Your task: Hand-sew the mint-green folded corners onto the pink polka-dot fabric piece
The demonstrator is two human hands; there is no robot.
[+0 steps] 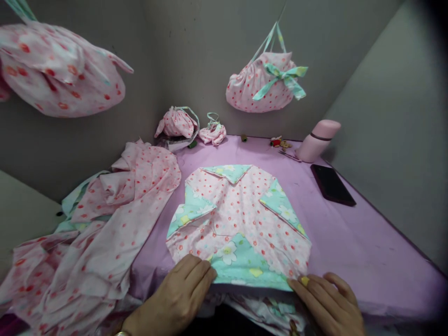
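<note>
A pale pink fabric piece, printed with small red motifs, shows mint-green corners patterned with white flowers and yellow patches against a plain lilac table cover. At left, a cloth heap repeats the red-on-pink print, edged in places with mint green. Above the far side, a red-dotted pink pouch wears a mint-green bow touched with yellow, while a pink bundle at upper left bears larger orange-red spots. At far right, a solid pink bottle carries one dark band, near a black-faced phone, a red thread spool and gray walls.
</note>
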